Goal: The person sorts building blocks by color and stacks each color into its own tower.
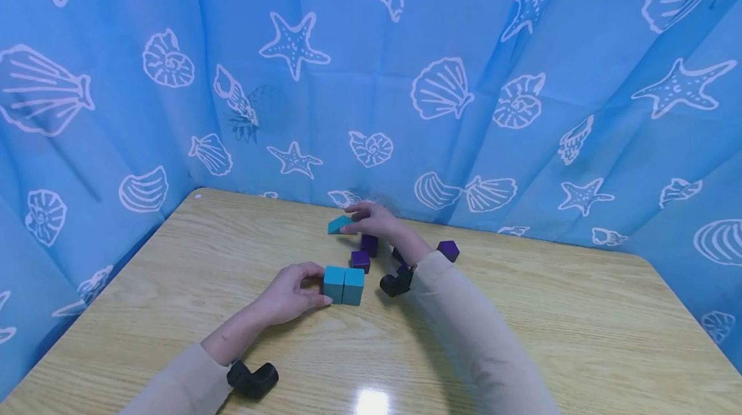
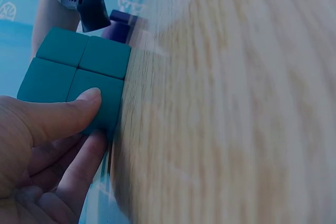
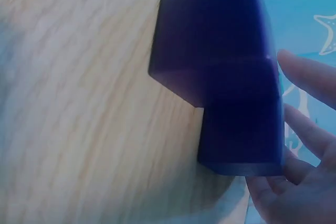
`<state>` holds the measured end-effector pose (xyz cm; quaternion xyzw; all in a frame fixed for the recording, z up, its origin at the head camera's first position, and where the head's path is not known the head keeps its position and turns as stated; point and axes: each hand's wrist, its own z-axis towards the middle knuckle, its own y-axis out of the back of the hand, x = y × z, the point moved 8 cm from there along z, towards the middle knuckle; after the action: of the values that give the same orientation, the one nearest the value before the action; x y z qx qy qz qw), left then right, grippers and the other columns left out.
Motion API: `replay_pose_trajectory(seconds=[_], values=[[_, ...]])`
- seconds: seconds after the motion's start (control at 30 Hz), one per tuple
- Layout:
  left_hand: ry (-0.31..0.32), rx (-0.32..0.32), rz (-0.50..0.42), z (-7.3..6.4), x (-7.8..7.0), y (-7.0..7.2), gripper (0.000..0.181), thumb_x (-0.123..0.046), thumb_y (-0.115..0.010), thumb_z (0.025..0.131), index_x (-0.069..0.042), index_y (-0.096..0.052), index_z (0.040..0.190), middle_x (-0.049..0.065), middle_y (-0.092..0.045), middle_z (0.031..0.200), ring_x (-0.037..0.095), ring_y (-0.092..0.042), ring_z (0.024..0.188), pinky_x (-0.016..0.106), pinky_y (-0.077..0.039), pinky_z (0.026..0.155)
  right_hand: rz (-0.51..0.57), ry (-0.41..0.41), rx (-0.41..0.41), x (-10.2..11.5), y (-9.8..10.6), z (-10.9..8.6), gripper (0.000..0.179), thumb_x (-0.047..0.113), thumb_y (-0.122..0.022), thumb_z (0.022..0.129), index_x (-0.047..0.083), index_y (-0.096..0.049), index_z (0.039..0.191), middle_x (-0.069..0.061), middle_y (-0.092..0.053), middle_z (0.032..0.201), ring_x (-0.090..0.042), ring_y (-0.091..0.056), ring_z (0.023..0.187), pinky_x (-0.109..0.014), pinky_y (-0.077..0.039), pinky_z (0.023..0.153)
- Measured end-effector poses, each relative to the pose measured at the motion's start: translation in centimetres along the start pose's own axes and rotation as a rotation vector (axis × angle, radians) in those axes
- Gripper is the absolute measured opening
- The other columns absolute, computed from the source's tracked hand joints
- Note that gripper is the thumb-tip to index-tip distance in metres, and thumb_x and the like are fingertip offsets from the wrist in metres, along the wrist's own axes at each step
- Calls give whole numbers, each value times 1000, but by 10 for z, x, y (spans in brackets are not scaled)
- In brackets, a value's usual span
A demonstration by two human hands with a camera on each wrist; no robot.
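Note:
My left hand [image 1: 292, 294] grips a small block of teal cubes [image 1: 344, 285], two wide and two high. In the left wrist view its thumb presses the near face of one teal cube [image 2: 97, 100], with fingers curled behind. Farther back, my right hand [image 1: 377, 221] is at a teal wedge [image 1: 338, 225], its thumb overlapping the wedge's right end and its fingers spread. Purple cubes [image 3: 210, 30] hide most of the wedge in the right wrist view, so contact is unclear there.
Between the hands stand two purple cubes, a nearer one [image 1: 360, 261] and one behind it [image 1: 370, 245]. Another purple block [image 1: 448, 250] lies right of the right wrist, and more purple pieces are partly hidden under that forearm. A blue shell-print curtain [image 1: 324, 106] borders the wooden table [image 1: 580, 318].

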<state>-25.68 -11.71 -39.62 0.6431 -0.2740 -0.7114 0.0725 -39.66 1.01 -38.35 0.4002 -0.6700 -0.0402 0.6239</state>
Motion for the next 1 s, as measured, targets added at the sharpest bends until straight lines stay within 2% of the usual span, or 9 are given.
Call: replay_pose_trajectory(seconds=[0.17,0.47,0.63,0.8,1.0], values=[[-8,3,9,0,-2,-1,38,-9,-73,84,3,-62,118,14,-62,118,32,-56,117,40,-51,96,2,4,-7,-2,0,3,54,24,-72,86,13,-54,136,-14,-50,140,-31,-46,130,-42,-40,108],[-7,-3,53,3,-6,2,37,-10,-73,84,2,-62,118,12,-63,118,31,-56,117,46,-48,98,-88,7,-55,3,3,5,45,24,-71,87,13,-60,130,-13,-55,134,-29,-51,125,-41,-46,102],[2,-8,45,3,-6,2,39,-10,-73,84,2,-62,118,14,-63,119,31,-55,117,43,-50,98,-63,-9,-112,3,5,0,41,22,-72,86,12,-63,125,-13,-58,130,-29,-52,123,-41,-46,102],[20,0,27,-2,-2,0,40,-10,-75,82,3,-62,117,13,-63,118,31,-56,116,38,-52,95,-35,-13,-134,1,1,-8,41,25,-72,86,12,-64,125,-12,-60,129,-30,-53,122,-41,-45,102],[11,-5,1,-1,-1,-2,36,-8,-73,83,3,-62,116,13,-63,116,30,-56,116,36,-52,94,35,50,-168,8,4,-16,42,21,-73,85,10,-63,124,-12,-60,128,-30,-55,120,-40,-50,96]])
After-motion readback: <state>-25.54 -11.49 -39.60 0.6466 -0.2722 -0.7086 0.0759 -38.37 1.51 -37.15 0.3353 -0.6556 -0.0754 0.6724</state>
